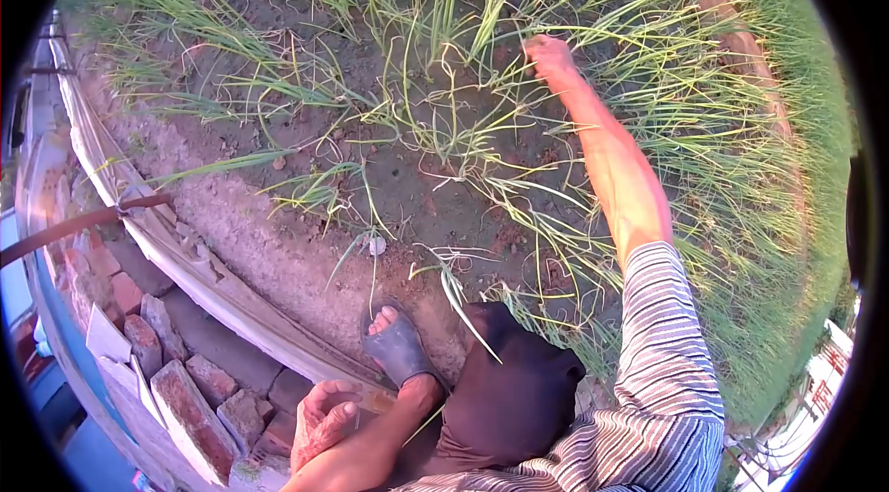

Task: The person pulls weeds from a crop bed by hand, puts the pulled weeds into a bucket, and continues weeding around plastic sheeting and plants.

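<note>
My right hand (548,57) reaches out among the onion plants (444,24), low over the dark soil. Its fingers are curled closed near the leaf bases; whatever they grip is hidden. My left hand (324,420) is beside my bare lower leg (356,460), close to the brick edging. Its fingers are loosely bent and apart, with nothing seen in them. Long green leaves, some yellowed and bent over, spread around my right forearm. A small pale lump (374,245) lies on the soil ahead of my sandalled foot (398,344).
Dark cloth covers my knee (519,381). Along the left runs a pale folded sheet (222,284), with loose bricks (190,413) beyond it. A rusty bar (79,228) crosses there. A bare earth ridge (732,24) curves past the plants at right, with denser green growth outside it.
</note>
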Demonstrator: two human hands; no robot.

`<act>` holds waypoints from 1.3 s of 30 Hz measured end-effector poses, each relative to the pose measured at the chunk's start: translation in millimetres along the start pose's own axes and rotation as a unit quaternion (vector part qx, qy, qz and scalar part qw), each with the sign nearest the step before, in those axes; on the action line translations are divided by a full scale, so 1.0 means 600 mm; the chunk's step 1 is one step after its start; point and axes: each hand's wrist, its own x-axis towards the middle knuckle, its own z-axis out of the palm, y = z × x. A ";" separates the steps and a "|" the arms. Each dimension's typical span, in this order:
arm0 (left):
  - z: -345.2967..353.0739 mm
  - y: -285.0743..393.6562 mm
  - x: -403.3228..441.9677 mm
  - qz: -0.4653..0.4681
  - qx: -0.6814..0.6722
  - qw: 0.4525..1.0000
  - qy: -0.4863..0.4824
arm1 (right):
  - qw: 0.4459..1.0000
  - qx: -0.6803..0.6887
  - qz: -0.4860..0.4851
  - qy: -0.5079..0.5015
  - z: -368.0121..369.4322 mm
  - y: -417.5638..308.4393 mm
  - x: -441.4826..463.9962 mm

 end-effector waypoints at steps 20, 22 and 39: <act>-0.027 0.006 0.023 -0.055 -0.080 0.995 0.027 | 0.817 -0.279 -0.504 0.019 0.104 -0.001 0.095; -0.029 0.004 0.025 -0.056 -0.078 0.995 0.030 | 0.919 0.351 0.017 -0.177 0.132 0.006 0.110; -0.023 -0.010 0.025 -0.028 -0.074 0.997 0.015 | 0.951 -0.004 -0.189 -0.245 0.128 0.017 0.181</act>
